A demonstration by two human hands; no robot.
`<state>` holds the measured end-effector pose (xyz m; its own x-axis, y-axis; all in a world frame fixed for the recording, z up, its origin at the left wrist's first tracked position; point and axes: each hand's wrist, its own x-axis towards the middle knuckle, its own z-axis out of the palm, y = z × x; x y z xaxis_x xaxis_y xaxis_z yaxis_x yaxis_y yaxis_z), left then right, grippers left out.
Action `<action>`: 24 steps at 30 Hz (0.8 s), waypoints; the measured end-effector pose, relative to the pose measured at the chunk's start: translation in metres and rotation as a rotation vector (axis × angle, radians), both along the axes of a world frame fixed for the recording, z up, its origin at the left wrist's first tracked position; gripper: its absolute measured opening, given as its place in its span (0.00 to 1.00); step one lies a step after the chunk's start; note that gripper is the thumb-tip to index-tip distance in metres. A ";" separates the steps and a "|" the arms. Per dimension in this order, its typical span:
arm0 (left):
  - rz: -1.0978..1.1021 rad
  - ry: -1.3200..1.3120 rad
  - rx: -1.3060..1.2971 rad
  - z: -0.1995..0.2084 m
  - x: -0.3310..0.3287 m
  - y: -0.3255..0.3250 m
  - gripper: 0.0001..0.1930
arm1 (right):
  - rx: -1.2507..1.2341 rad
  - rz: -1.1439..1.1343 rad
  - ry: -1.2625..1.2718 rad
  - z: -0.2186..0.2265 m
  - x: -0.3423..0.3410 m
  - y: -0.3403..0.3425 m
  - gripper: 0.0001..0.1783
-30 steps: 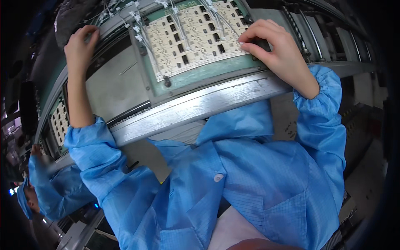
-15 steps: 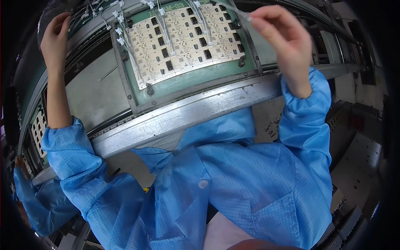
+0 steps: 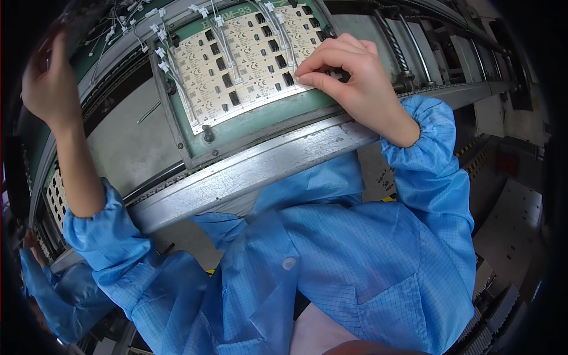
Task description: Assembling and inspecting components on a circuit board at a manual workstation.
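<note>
My right hand (image 3: 349, 74) is closed in a pinch, thumb and forefinger together at the lower right part of a cream circuit-board panel (image 3: 204, 77). Whatever is between those fingertips is hidden. The panel carries rows of black components and lies on a green carrier plate (image 3: 236, 122). White wire leads (image 3: 229, 56) with white connectors run down across it, their upper ends bunched along the far edge. Raised at the far left, my left hand (image 3: 50, 89) has its fingers apart, partly in shadow, with nothing visible in them.
A scratched metal rail (image 3: 248, 163) runs along the near side of the carrier. More loose white wires (image 3: 109, 35) lie beyond at the upper left. At the lower left a co-worker's blue sleeve (image 3: 71, 302) shows near another board panel (image 3: 56, 195).
My right hand has come down and left from above the panel's far right, where it held a thin white wire, onto the panel. My left hand has shifted left and its fingers have parted.
</note>
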<state>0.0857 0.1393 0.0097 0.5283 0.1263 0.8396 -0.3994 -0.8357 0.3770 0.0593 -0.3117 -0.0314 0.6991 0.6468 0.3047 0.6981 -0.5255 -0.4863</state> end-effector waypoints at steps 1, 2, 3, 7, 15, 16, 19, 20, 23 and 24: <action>-0.061 -0.022 0.085 0.001 -0.007 -0.020 0.10 | -0.008 -0.014 0.018 0.000 0.000 -0.001 0.04; -0.124 -0.043 0.171 0.006 -0.017 -0.055 0.10 | -0.007 -0.016 0.021 0.000 -0.001 -0.001 0.04; -0.062 -0.059 0.278 0.016 -0.030 -0.084 0.10 | -0.005 -0.011 0.031 0.000 -0.001 0.000 0.04; -0.175 0.036 0.418 0.014 -0.054 -0.134 0.13 | -0.026 -0.027 0.013 -0.001 -0.001 0.001 0.04; -0.252 0.316 0.462 -0.003 -0.101 -0.192 0.21 | -0.048 0.082 -0.231 0.005 -0.010 0.000 0.05; -0.270 0.334 0.416 -0.009 -0.105 -0.200 0.20 | -0.046 0.098 -0.239 0.005 -0.012 -0.001 0.07; -0.315 0.453 0.292 -0.018 -0.116 -0.213 0.17 | -0.062 0.117 -0.246 0.011 -0.018 -0.008 0.12; -0.314 0.486 0.244 -0.023 -0.114 -0.213 0.15 | -0.055 0.112 -0.245 0.012 -0.019 -0.010 0.12; -0.307 0.560 0.184 -0.029 -0.116 -0.213 0.13 | -0.096 0.134 -0.241 0.015 -0.018 -0.013 0.16; -0.298 0.602 0.163 -0.030 -0.117 -0.214 0.11 | -0.110 0.153 -0.245 0.014 -0.017 -0.013 0.16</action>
